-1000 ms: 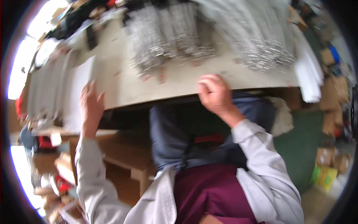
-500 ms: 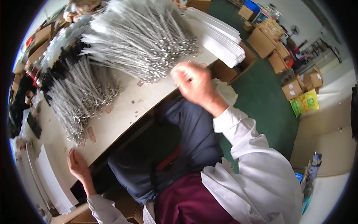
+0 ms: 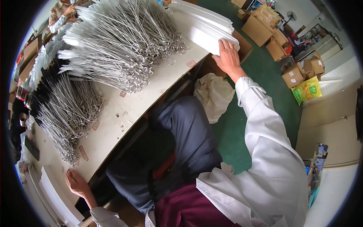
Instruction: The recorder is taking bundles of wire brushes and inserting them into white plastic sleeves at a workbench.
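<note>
My right hand (image 3: pixel 228 56) lies open on the near end of a stack of white folded card sheets (image 3: pixel 196 28) at the table's far right, its fingers stretched forward. At the table's near left edge rests my left hand (image 3: pixel 78 184), fingers loosely bent, with nothing visible in it. Just beyond that hand lies a bunch of black-bristled wire brushes (image 3: pixel 68 113), their ring ends toward me. A larger heap of white-bristled wire brushes (image 3: pixel 124 45) spreads over the middle of the table, its looped ends facing the near edge.
Long white panels (image 3: pixel 56 193) stand at the table's left end. Small red-marked pieces (image 3: pixel 83 153) lie along the white tabletop (image 3: pixel 113 132). A whitish plastic bag (image 3: pixel 213 96) sits beneath its right end. Cardboard boxes (image 3: pixel 261 28) stand farther right. Another person (image 3: pixel 62 13) is at far left.
My right hand has moved right, from in front of the white brushes onto the white stack. My left hand stays at the table edge. The view has shifted slightly.
</note>
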`<state>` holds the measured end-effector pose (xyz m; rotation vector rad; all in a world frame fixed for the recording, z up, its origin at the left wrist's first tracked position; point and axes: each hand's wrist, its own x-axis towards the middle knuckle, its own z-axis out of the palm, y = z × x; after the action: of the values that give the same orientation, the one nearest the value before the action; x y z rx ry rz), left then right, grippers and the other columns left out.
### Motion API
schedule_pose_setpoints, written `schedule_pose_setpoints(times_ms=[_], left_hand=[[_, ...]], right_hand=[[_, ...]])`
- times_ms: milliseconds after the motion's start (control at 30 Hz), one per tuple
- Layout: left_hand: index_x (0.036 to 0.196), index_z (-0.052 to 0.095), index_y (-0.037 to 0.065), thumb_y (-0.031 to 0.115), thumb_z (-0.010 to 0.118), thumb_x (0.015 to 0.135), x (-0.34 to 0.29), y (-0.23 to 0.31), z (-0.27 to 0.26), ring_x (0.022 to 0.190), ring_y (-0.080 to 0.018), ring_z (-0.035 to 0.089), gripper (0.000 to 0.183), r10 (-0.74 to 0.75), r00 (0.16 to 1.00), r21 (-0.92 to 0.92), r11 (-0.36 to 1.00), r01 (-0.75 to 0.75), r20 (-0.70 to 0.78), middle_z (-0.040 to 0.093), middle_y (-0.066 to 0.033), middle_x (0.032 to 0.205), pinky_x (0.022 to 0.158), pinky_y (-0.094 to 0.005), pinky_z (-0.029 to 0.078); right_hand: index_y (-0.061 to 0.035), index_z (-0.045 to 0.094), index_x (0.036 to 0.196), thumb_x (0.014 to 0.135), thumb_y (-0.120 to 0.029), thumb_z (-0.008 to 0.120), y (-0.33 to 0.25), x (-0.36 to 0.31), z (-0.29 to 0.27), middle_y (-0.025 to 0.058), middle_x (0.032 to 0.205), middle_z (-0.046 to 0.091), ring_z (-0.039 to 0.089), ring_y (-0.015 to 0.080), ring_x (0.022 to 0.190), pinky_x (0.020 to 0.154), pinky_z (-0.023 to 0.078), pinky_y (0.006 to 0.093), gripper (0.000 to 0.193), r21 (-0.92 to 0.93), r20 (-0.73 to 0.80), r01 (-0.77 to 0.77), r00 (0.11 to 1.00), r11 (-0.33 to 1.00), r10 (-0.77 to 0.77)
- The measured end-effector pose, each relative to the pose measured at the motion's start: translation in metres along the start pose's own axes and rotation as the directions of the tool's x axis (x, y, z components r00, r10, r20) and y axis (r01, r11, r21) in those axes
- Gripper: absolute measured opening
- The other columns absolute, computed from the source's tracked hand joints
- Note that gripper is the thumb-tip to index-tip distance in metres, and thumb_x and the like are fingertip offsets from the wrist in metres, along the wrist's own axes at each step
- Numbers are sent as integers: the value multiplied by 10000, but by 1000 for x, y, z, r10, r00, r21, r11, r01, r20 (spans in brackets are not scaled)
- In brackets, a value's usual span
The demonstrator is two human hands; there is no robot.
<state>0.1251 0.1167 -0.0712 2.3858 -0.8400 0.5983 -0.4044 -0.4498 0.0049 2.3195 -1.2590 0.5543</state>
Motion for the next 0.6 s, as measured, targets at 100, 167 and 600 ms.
schedule_pose_setpoints(times_ms=[100, 167, 600], left_hand=[[1101, 714, 14, 201, 647, 993, -2, 1, 1, 998, -289, 685, 226, -15, 1000, -28, 1000, 15, 7, 722, -128, 1098, 904, -399, 540], [1098, 714, 15, 200, 647, 990, -1, 1, 1, 1003, -292, 685, 225, -3, 1000, -23, 1000, 3, -7, 723, -127, 1100, 905, -399, 539], [1072, 712, 17, 183, 639, 978, -3, 1, 5, 1020, -305, 681, 204, 15, 999, -31, 999, -16, -35, 723, -118, 1117, 912, -401, 534]], right_hand=[[29, 557, 1290, 817, -196, 790, -3, 3, 0, 172, 1351, 566, 523, 328, 1286, 1108, 401, 432, 574, 4, 26, -5, 1000, 1000, 5], [30, 574, 1258, 839, -173, 753, -3, -1, 7, 178, 1333, 584, 543, 334, 1264, 1101, 410, 435, 500, -61, -23, 16, 1000, 998, -17], [17, 601, 1236, 852, -172, 717, 13, -6, -11, 202, 1338, 589, 561, 356, 1250, 1087, 425, 463, 444, -131, -19, 38, 999, 991, -41]])
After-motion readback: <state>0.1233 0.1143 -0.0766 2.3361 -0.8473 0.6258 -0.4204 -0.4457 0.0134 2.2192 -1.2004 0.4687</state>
